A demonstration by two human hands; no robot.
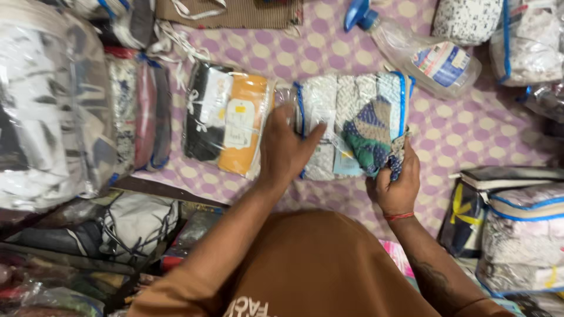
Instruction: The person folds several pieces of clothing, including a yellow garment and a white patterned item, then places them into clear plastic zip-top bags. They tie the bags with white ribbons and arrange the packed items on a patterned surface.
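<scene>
A clear plastic pouch [346, 111] with blue piping holds folded patterned cloth, white, blue and green, and lies on a purple-dotted sheet [464, 129]. My left hand [285, 147] lies flat on the pouch's left end, fingers spread over the plastic. My right hand [396, 182] grips the pouch's lower right corner, where the blue and green cloth bunches. A red thread band circles my right wrist.
A wrapped orange and black garment pack [226, 117] lies just left of the pouch. A spray bottle [423, 53] with a blue top lies behind it. More packed cloth bundles [53, 111] stack at the left and at the right [523, 235].
</scene>
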